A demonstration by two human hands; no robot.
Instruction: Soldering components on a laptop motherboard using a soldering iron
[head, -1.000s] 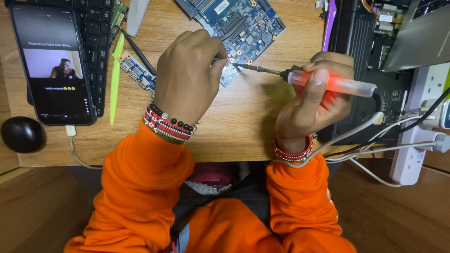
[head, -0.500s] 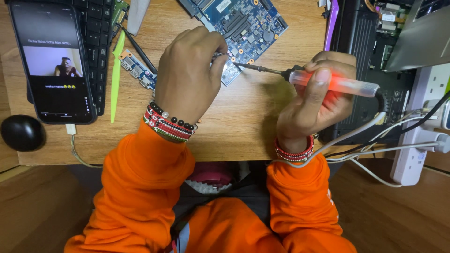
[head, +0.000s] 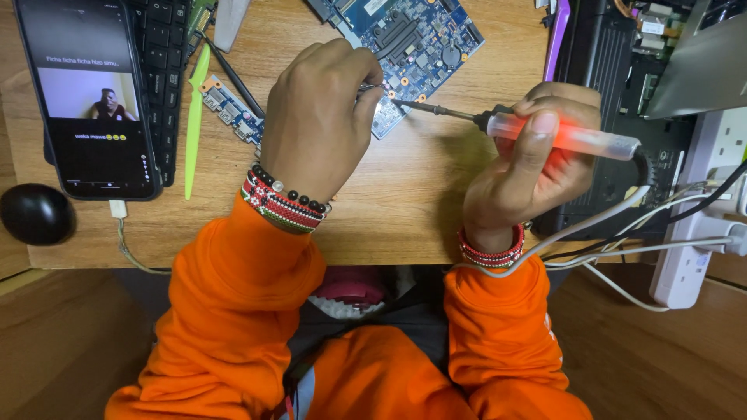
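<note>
While our right hand [head: 529, 167] grips the lit soldering iron [head: 537, 134], tip at the near edge of the circuit board [head: 412, 39], our left hand [head: 323, 117] pinches something unseen there; soldering looks under way.

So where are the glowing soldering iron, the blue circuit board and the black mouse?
Glowing red-handled soldering iron [head: 572, 140], head view, on its translucent handle.
Blue circuit board [head: 416, 39], head view, its middle.
Black rounded mouse [head: 35, 214], head view, its top.
</note>
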